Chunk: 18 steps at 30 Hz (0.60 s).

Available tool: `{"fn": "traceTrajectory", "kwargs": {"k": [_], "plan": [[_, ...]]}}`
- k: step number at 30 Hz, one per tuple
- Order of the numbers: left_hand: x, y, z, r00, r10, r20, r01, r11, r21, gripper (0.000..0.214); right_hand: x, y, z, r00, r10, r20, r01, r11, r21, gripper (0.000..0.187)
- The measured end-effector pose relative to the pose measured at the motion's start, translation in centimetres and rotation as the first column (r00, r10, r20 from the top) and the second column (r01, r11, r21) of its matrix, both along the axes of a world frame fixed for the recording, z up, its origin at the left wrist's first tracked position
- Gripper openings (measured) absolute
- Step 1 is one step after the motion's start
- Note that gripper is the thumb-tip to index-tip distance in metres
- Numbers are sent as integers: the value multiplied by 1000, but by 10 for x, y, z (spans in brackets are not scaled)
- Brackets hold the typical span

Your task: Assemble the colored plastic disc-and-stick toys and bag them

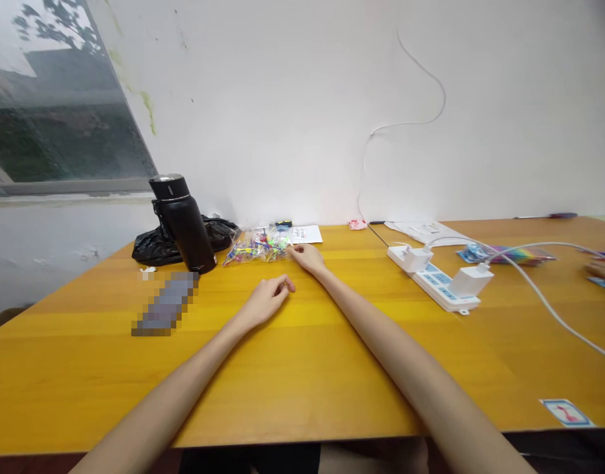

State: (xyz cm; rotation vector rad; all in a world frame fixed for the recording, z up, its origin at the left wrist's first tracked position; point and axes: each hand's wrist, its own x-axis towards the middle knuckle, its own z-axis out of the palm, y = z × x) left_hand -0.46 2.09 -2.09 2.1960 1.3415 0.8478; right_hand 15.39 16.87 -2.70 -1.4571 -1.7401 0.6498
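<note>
My right hand reaches far over the table, its fingers pinched at the right edge of a clear plastic bag. Inside the bag are several small bright pieces in blue, yellow, red and green, too small to name. My left hand rests on the wood nearer to me, fingers loosely curled, with nothing seen in them. A white paper with dark print lies just behind the right hand, and a small dark item sits behind the bag.
On the left stand a black bottle, a black plastic bag and a pixelated flat object. A power strip with white chargers and cables lies right. Another person's hand shows at the right edge, near rainbow-coloured packets.
</note>
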Motion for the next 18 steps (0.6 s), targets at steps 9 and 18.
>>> {"fn": "traceTrajectory", "kwargs": {"k": [9,18], "plan": [[-6,14,-15,967,46,251,-26,996,-80,20,45,-29,-15,941,-33,-337,39,999,9,27],[5,4,1,707,204,677,116,911,-396,40,60,-111,-2,749,196,-633,-242,970,14,32]]}}
